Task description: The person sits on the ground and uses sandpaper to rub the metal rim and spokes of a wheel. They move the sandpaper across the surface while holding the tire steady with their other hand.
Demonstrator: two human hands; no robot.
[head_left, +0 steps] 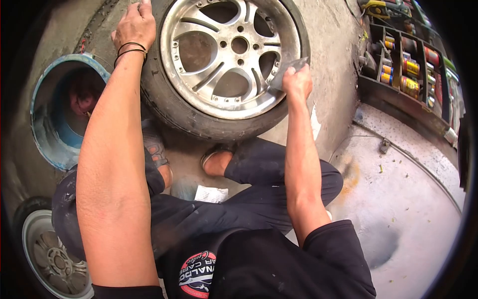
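A bare-metal alloy wheel with a black tire around it lies in front of me. My right hand is closed on a grey piece of sandpaper at the right side of the rim, the sheet against the metal lip. Up at the tire's left side, my left hand has its fingers bent against the tire's edge; the fingertips are partly cut off by the top of the view.
A blue bucket with a reddish cloth inside stands at left. Another wheel lies lower left. A rack of cans is at upper right, above a pale dusty panel. White paper lies between my legs.
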